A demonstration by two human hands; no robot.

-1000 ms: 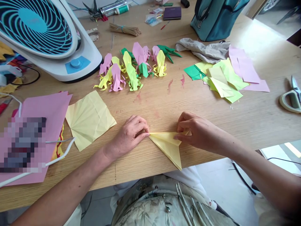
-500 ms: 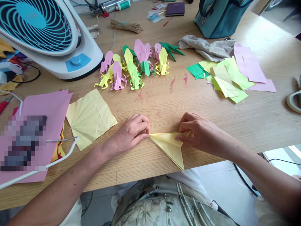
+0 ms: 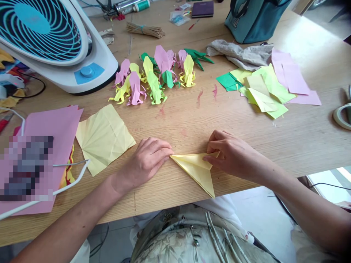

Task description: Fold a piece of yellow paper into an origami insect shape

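Observation:
A folded sheet of yellow paper (image 3: 199,171) lies near the table's front edge, with one narrow tip to the left and another pointing toward me. My left hand (image 3: 149,157) has its fingers together at the left tip, pinching it at the fingertips. My right hand (image 3: 229,155) grips the upper right part between thumb and curled fingers, which hide that corner. To the left of my left hand lies an unfolded yellow sheet (image 3: 105,137), marked with fanned creases.
Several folded paper figures (image 3: 155,84) stand farther back. Loose coloured paper pieces (image 3: 265,91) lie at right, near a grey cloth (image 3: 241,54) and a teal bag (image 3: 253,22). A fan (image 3: 93,73) and pink sheets (image 3: 55,124) occupy the left; a tape roll (image 3: 342,116) sits far right.
My left hand has flattened, its fingers straighter and lower at the left tip of the folded paper. The right hand keeps its grip. The whole view has shifted slightly.

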